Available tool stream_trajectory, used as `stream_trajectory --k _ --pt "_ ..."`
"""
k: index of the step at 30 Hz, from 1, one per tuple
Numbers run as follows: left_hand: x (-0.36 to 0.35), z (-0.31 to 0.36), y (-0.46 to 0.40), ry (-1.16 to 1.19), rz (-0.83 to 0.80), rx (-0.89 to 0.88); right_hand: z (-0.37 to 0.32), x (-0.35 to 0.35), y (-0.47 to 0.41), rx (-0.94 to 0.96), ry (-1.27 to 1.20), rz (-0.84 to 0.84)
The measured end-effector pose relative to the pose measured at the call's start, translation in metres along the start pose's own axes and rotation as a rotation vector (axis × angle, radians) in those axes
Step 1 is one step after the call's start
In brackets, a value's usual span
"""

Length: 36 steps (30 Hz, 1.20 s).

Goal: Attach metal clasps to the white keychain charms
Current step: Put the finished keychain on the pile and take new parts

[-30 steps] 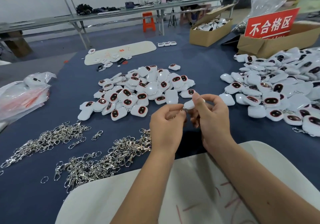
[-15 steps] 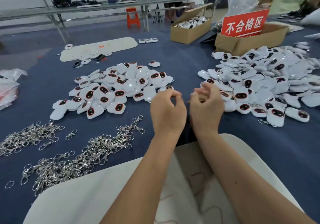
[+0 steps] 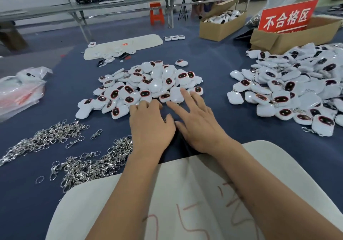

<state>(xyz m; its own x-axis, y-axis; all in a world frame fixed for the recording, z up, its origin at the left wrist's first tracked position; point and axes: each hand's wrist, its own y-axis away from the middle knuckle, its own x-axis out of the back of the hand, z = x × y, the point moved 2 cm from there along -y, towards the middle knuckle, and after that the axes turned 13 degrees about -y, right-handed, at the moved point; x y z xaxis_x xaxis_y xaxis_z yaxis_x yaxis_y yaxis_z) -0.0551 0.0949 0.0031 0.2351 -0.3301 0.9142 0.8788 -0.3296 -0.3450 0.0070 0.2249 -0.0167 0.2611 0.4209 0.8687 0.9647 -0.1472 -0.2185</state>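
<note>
- Both hands are hovering over the blue counter (image 3: pixel 213 58), just at the near edge of the middle pile of white charms (image 3: pixel 146 85).
- The left hand (image 3: pixel 150 126) is lying palm down with its fingers loosely bent, tips touching the nearest charms; whether it is holding anything under the palm cannot be told.
- The right hand (image 3: pixel 198 122) is spread flat with straight fingers, its fingertips (image 3: pixel 182 91) reaching onto a charm at the pile's edge, gripping nothing.
- The clasps (image 3: pixel 92 163) are lying in tangled heaps to the left of the arms, well apart from the charms.
- A second pile (image 3: pixel 297 89) on the right seems to be finished charms, since rings are showing at some edges.
- The charms look like small, hard, glossy shells: probably light and slippery, so pinching one across its flat sides should be holding it best, with its loop end left free.
- The clasps look stiff but linked together, so one likely needs teasing out by its hook end.
</note>
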Motion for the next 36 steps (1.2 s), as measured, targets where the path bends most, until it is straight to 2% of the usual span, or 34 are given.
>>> stream_trajectory --k 3,4,6,8,9,12,19,24,26,30,33,36 --pt "0.000 -0.014 0.007 -0.074 -0.071 -0.042 0.000 -0.005 -0.001 -0.019 0.045 -0.116" --pt "-0.001 -0.018 0.010 -0.079 -0.094 -0.045 0.000 -0.004 0.001 -0.026 -0.007 -0.071" --pt "-0.002 -0.024 0.012 -0.078 -0.102 -0.051 -0.003 0.004 0.005 0.000 -0.140 0.133" --pt "-0.001 -0.026 0.012 -0.058 -0.079 -0.050 -0.004 0.010 0.007 0.041 -0.167 0.276" --pt "0.000 -0.027 0.012 -0.036 -0.066 -0.051 -0.004 0.010 0.006 0.046 -0.147 0.266" --pt "-0.001 -0.025 0.014 0.049 -0.025 -0.090 -0.004 0.003 0.002 -0.019 -0.026 0.098" --pt "0.004 -0.024 0.016 0.350 0.119 -0.047 0.001 -0.002 -0.028 -0.064 0.135 -0.051" --pt "0.008 -0.018 0.018 0.657 0.159 0.099 -0.008 0.004 -0.018 -0.019 0.076 0.149" --pt "0.005 -0.016 0.016 0.781 0.115 0.140 -0.008 0.006 -0.011 -0.034 -0.065 0.227" --pt "0.003 -0.011 0.015 1.012 0.022 0.151 -0.008 0.016 -0.003 -0.213 -0.610 0.420" --pt "0.001 -0.011 0.015 0.908 0.020 0.097 -0.005 0.020 0.005 -0.310 -0.854 0.399" --pt "0.000 -0.011 0.015 0.772 0.061 0.025 -0.007 0.019 0.015 -0.245 -0.924 0.288"
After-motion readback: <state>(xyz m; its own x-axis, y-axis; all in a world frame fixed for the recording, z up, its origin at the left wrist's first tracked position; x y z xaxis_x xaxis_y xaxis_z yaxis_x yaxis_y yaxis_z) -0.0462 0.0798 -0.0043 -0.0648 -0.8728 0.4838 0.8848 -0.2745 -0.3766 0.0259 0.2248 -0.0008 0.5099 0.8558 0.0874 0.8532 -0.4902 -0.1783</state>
